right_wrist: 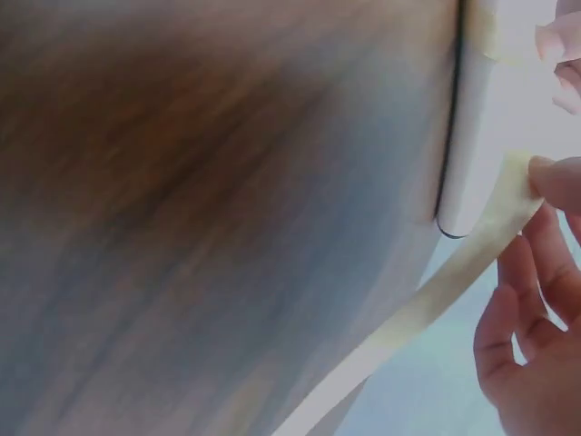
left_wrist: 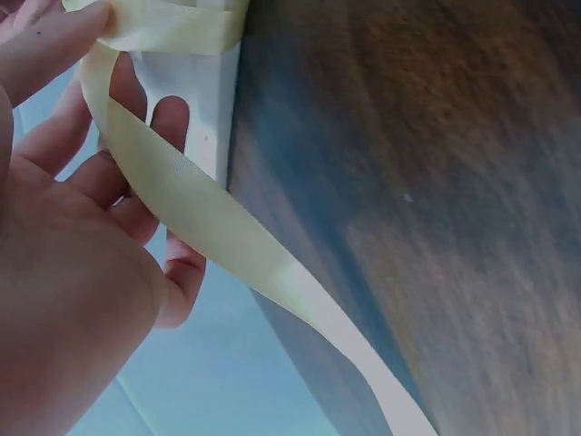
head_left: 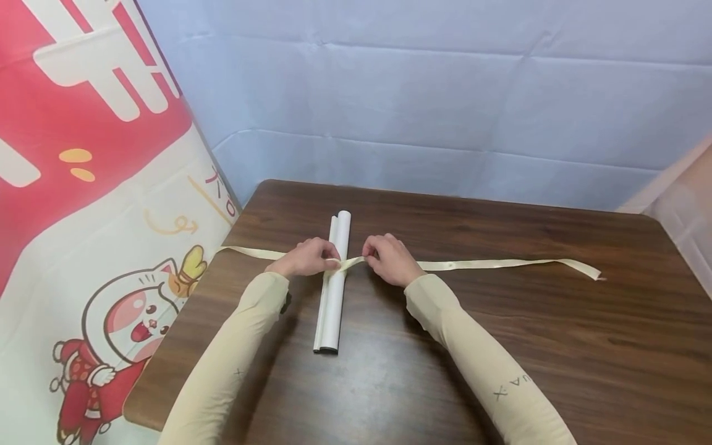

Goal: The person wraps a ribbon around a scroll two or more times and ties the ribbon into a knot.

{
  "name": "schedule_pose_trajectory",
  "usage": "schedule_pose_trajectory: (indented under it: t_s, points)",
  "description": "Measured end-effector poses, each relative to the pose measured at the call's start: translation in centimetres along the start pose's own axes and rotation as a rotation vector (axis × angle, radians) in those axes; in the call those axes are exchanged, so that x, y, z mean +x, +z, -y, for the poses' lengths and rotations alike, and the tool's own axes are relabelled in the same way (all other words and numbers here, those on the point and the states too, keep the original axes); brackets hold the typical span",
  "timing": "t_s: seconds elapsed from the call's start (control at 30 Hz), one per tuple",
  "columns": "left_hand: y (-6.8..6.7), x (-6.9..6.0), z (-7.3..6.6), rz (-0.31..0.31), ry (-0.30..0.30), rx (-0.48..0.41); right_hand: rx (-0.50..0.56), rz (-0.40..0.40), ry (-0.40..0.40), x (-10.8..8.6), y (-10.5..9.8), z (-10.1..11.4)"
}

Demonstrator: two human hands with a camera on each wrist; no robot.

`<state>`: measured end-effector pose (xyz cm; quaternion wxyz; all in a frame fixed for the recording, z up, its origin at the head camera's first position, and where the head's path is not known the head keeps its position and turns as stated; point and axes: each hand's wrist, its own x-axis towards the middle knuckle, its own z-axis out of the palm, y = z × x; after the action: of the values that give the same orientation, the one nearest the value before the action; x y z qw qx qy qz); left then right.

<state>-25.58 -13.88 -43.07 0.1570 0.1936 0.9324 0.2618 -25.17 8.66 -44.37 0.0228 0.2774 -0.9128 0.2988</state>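
A white rolled item [head_left: 334, 309] lies lengthwise on the brown table, a pale yellow ribbon [head_left: 489, 264] crossing over its middle. The left hand [head_left: 305, 256] pinches the ribbon at the roll's left side; in the left wrist view, the ribbon [left_wrist: 200, 209] trails away beneath that hand [left_wrist: 82, 236]. Just right of the roll, the right hand [head_left: 392, 259] pinches the other part of the ribbon between thumb and finger. The right wrist view has this hand [right_wrist: 545, 318] holding the ribbon [right_wrist: 436, 291] beside the roll's end [right_wrist: 467, 191].
The brown table [head_left: 500, 346] carries the ribbon's long right tail, while the left tail reaches the table's left edge. Behind stands a pale blue cloth backdrop [head_left: 417, 105]. A printed cartoon sheet [head_left: 55, 247] hangs at the left.
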Motion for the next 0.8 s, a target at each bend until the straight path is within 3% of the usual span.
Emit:
schedule_pose_trajectory:
  t_s: [0.23, 0.47, 0.8]
  points:
    - [-0.4, -0.3, -0.3, 0.035, 0.038, 0.007, -0.079, -0.033, 0.02, 0.3, 0.5, 0.9]
    - [-0.4, -0.4, -0.1, 0.051, 0.062, -0.047, -0.145, 0.012, 0.035, 0.5, 1.4, 1.3]
    - [-0.2, -0.5, -0.2, 0.077, 0.058, -0.115, 0.054, 0.14, 0.005, 0.4, 2.6, 1.9]
